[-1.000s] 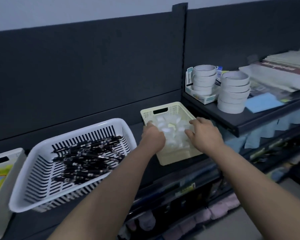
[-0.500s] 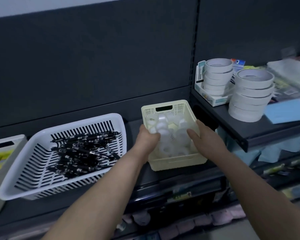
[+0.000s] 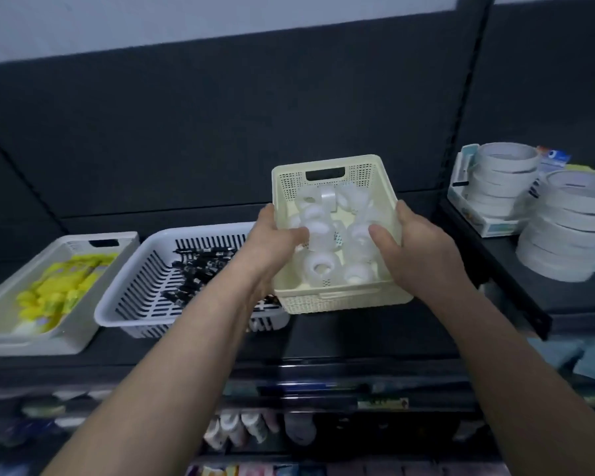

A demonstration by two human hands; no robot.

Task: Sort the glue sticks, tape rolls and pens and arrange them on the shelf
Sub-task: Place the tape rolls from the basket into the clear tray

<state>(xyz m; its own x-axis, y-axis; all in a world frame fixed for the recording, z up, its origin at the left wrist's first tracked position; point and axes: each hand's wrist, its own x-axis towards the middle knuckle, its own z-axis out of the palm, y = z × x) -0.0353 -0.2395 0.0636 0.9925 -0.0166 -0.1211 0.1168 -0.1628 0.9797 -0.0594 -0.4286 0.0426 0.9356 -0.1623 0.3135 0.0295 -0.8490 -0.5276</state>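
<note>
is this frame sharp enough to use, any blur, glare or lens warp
Head view: dim, flat light, no strong glare or hard shadows; the basket and its clear tape rolls at centre read fairly sharp; blur smears the white tape stacks at right and the yellow items at left; the wide lens tilts the shelf post; lower-shelf goods are too dark to identify.

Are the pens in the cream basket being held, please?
No; the pens lie in the white slatted basket, while the cream basket holds clear tape rolls.
</note>
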